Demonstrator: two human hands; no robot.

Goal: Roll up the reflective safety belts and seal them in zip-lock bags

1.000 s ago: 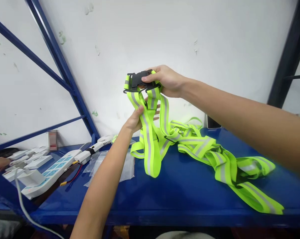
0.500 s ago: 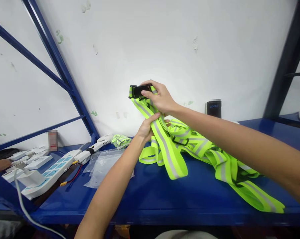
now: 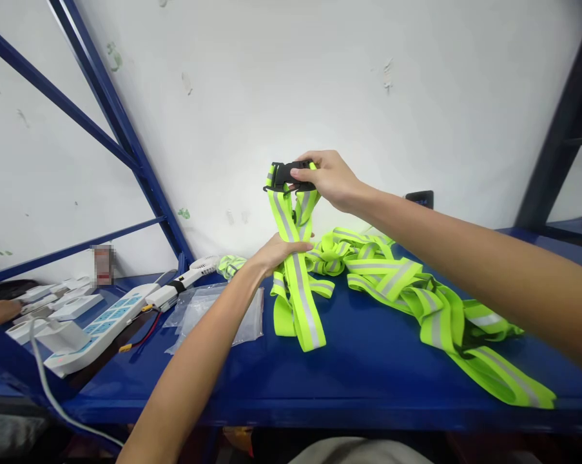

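strap [image 3: 301, 290] held up beside the pile [image 3: 392, 270]

the neon strap is held above the blue table [image 3: 368, 377], just left of the pile, which is made up of similar tangled bands. its black buckle [image 3: 287, 174] is pinched between the thumb and fingers of the right hand [image 3: 333, 177]. lower down, the strap is gripped by the left hand [image 3: 276, 252], with the thumb laid across the front; the other fingers are mostly hidden. a loop is left hanging below; whether the table is touched by it cannot be told. clear bags [image 3: 247, 319] are laid left of the pile, partly covered by the left forearm. farther left of the pile, a power strip [image 3: 111, 319] and a white fan [image 3: 201, 265] are seen. behind the pile, a dark device [image 3: 420, 198] is partly hidden by the right forearm.
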